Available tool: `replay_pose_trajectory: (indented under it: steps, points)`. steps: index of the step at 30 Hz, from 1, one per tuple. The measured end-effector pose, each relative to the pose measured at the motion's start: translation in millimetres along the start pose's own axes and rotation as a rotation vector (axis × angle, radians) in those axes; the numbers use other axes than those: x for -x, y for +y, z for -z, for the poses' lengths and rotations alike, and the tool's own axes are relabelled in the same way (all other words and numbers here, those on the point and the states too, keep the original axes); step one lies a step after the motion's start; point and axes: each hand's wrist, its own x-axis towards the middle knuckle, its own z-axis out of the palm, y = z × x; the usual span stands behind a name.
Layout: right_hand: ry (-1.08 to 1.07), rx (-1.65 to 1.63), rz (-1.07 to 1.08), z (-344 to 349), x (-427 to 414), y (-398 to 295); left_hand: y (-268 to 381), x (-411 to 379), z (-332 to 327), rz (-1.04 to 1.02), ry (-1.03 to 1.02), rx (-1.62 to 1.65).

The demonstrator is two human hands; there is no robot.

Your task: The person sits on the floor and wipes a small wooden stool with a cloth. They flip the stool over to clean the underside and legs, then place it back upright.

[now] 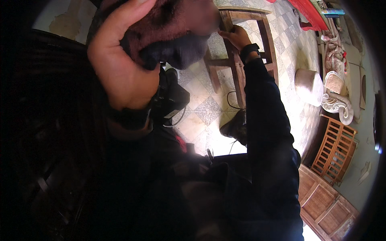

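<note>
My left hand [126, 60] is large and close at the upper left, bent at the wrist, with a dark band round it. Its fingertips run out of the picture, so its grip is hidden. Beside its palm is a dark reddish form [162, 27], partly blurred, that I cannot identify. My right hand [236, 37], below a dark sleeve and a black wrist strap, is closed round a rail of a brown wooden furniture frame [236, 69]. Below my left palm sits a black object [176, 95] with a cable; its kind is unclear.
Patterned floor tiles [199, 102] lie under the frame, with a dark object [236, 126] near its lower end. To the right stand a pale round stool [309, 86], a carved scroll piece [339, 105], a slatted wooden panel [333, 150] and a panelled wooden piece [324, 201]. Red furniture [310, 13] is at the top.
</note>
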Motion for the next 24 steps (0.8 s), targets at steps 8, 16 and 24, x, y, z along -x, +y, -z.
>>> replay_pose_trajectory:
  steps: [8, 16, 24]
  points:
    - [0.133, -0.12, -0.07, -10, -1, 10, -2, 9, -12, 0.105, 0.013, 0.111]
    - [0.25, -0.128, -0.042, 32, 27, 22, 3, 8, -15, 0.059, 0.017, 0.065]
    - [0.317, -0.45, -0.003, 98, 88, -14, 8, 9, -16, 0.064, -0.064, 0.025]
